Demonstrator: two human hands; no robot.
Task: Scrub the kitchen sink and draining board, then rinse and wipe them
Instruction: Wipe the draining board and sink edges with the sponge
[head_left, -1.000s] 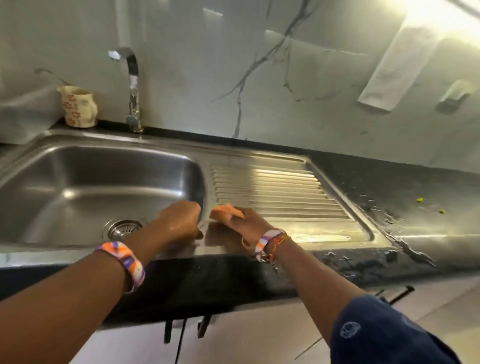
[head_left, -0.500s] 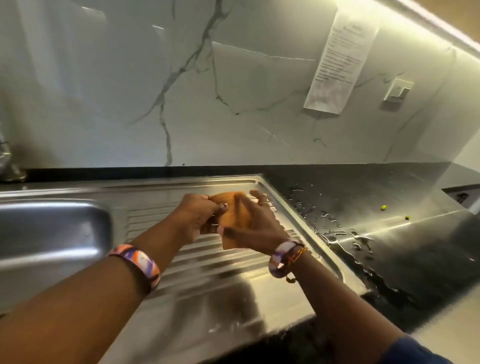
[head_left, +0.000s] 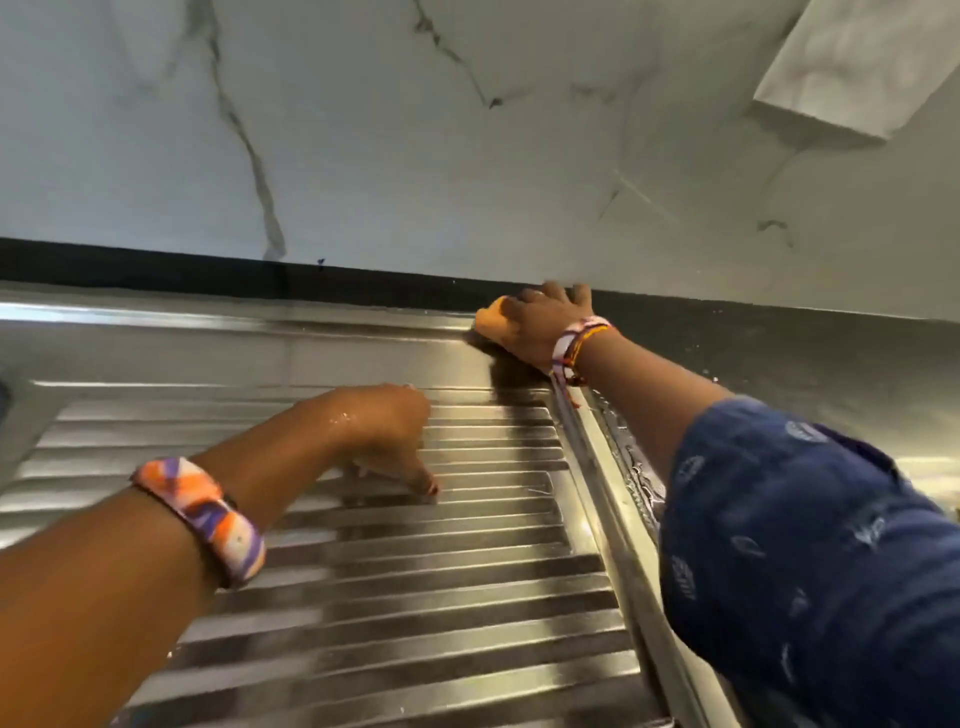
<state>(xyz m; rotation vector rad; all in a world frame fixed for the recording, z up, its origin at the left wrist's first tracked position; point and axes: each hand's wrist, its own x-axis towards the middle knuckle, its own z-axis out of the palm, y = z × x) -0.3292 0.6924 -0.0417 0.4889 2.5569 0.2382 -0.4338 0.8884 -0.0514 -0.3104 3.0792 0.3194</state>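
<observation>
The ribbed steel draining board (head_left: 415, 597) fills the lower part of the head view. My right hand (head_left: 540, 327) presses an orange sponge (head_left: 491, 321) flat on the board's far right corner, close to the wall. My left hand (head_left: 389, 431) rests on the ribs at mid-board, wet, fingers curled down with the tips touching the steel and nothing in it. The sink bowl is out of view to the left.
A white marble-look wall (head_left: 467, 130) rises just behind the board, above a black strip (head_left: 156, 270). A sheet of paper (head_left: 852, 62) hangs on the wall at the top right. Wet dark worktop (head_left: 831, 364) lies right of the board's raised rim.
The sponge was held between both hands above the board; now only my right hand has it, pushed out to the far right corner. My left hand dropped onto the ribs. The view moved closer.
</observation>
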